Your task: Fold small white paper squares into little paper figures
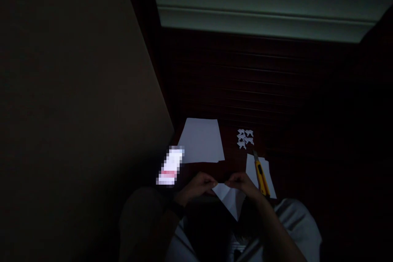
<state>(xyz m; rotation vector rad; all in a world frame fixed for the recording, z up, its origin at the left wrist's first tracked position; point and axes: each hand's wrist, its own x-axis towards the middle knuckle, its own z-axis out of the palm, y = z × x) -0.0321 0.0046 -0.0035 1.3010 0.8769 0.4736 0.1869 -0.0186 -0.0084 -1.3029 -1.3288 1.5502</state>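
In dim light both my hands pinch a small white sheet of paper (229, 199) over my lap, its lower corner pointing down. My left hand (198, 186) grips the paper's upper left edge with closed fingers. My right hand (244, 184) pinches the upper right edge. On the dark table in front lie a stack of white paper sheets (202, 140), several small folded white paper pieces (245, 138) and a yellow utility knife (261, 176) resting on another white sheet (252, 168).
A lit phone screen (170, 166) lies at the table's left edge. A plain wall (76, 90) fills the left side. Dark slatted panelling (260, 77) rises behind the table, with a pale ledge (260, 4) above.
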